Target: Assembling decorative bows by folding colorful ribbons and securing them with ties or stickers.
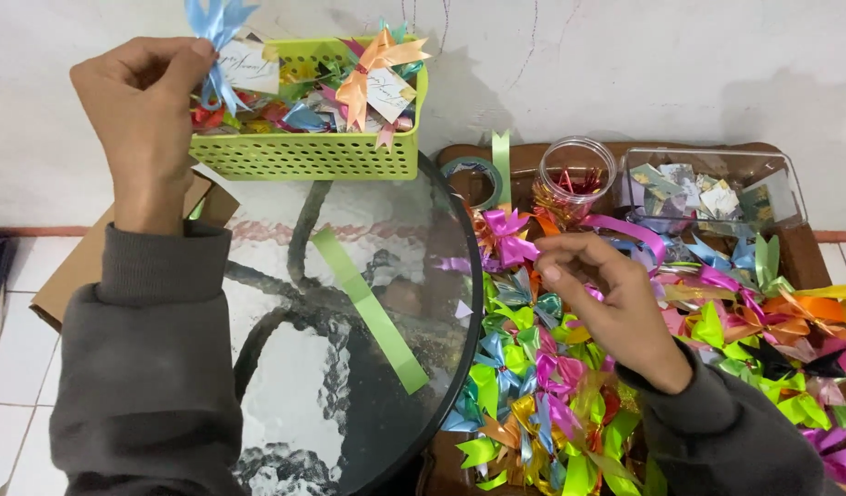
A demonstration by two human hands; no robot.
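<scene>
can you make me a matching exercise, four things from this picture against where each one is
Things:
1. light blue ribbon bow
2. green basket
3. green ribbon strip
4. clear jar

Places:
a. lying flat on the glass table
b. pinched in the left hand
c. behind the pile of bows, beside a clear box
d. at the table's far edge, full of tagged bows

Pairs: 1-b, 2-d, 3-a, 4-c

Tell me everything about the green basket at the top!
The green basket is lime plastic with little holes all over its walls and a smooth rim. It stands upright at the far edge of the round glass table, against the white wall. It is heaped with shiny ribbon bows, an orange bow with a white tag on top. The left hand holds a blue bow over its left corner.
</scene>
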